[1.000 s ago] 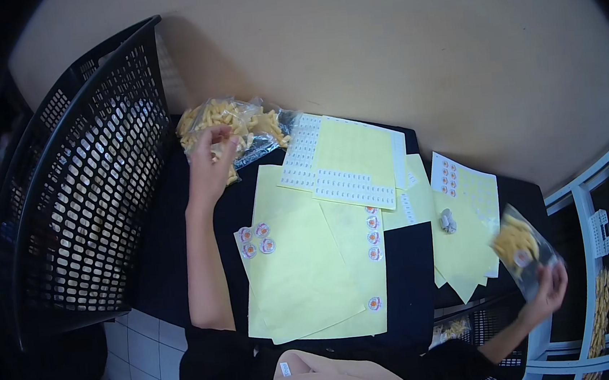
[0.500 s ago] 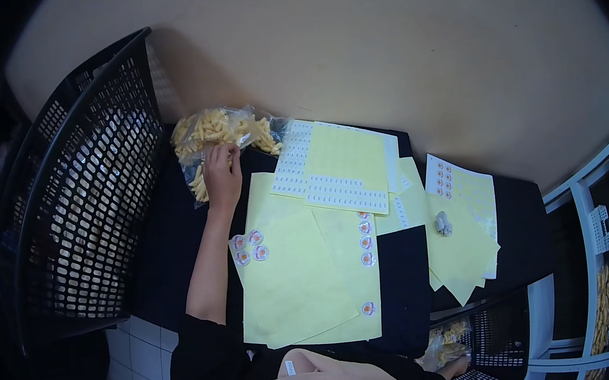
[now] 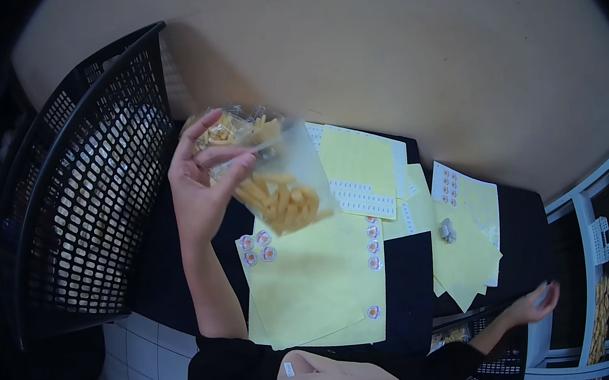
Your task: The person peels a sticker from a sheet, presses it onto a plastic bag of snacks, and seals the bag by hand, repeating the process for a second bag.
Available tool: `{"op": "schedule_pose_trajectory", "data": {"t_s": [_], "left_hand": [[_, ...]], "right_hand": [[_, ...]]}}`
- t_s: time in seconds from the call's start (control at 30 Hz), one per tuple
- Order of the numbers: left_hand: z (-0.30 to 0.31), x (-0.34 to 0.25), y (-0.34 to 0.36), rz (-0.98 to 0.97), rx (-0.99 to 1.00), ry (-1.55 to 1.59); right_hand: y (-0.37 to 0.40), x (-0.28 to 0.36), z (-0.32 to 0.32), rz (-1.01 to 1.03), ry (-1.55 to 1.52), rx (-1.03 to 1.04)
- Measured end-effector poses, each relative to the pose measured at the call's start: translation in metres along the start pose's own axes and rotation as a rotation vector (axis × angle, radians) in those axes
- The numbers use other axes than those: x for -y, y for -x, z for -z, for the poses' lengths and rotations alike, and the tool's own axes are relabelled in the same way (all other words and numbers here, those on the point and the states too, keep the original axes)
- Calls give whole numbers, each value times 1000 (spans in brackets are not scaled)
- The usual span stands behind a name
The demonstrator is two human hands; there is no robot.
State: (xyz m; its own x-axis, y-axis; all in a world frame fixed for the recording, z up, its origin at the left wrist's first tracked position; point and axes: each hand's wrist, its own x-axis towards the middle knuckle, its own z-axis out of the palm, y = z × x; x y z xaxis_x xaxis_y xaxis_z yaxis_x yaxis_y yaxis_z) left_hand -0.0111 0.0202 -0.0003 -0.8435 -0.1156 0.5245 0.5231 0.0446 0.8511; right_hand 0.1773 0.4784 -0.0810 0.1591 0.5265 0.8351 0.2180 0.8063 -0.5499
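My left hand (image 3: 199, 181) is raised over the left part of the table. Its thumb and fingers pinch the upper edge of a clear plastic bag of pale yellow snack sticks (image 3: 284, 202), which hangs tilted above the yellow sheets. Behind it, more bagged snack sticks (image 3: 223, 128) lie by the wall, partly hidden by the hand. My right hand (image 3: 535, 305) is off the table's right front, above a dark crate. Its fingers are loosely curled and apart, with no bag visible in them.
Yellow backing sheets (image 3: 306, 291) with round stickers cover the middle of the table. More sticker sheets (image 3: 464, 234) lie to the right with a small crumpled grey piece (image 3: 447, 231). A tall black basket (image 3: 96, 208) stands at left; a dark crate (image 3: 505, 366) sits low right.
My left hand has lifted a bag of snack sticks from the pile and brought it nearer and rightward. My right hand has come up from the low crate and moved right.
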Motion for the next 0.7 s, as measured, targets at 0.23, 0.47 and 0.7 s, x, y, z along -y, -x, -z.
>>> {"op": "schedule_pose_trajectory", "data": {"t_s": [0.23,0.47,0.7], "left_hand": [[-22,-21,24,-84,95,120],[-31,-17,28,-218,105,144],[-36,-21,28,-133,121,113]], "right_hand": [[30,208,-69,252,-963,590],[74,291,-78,79,-1288,1227],[92,291,-83,-201,-1358,1274]]}}
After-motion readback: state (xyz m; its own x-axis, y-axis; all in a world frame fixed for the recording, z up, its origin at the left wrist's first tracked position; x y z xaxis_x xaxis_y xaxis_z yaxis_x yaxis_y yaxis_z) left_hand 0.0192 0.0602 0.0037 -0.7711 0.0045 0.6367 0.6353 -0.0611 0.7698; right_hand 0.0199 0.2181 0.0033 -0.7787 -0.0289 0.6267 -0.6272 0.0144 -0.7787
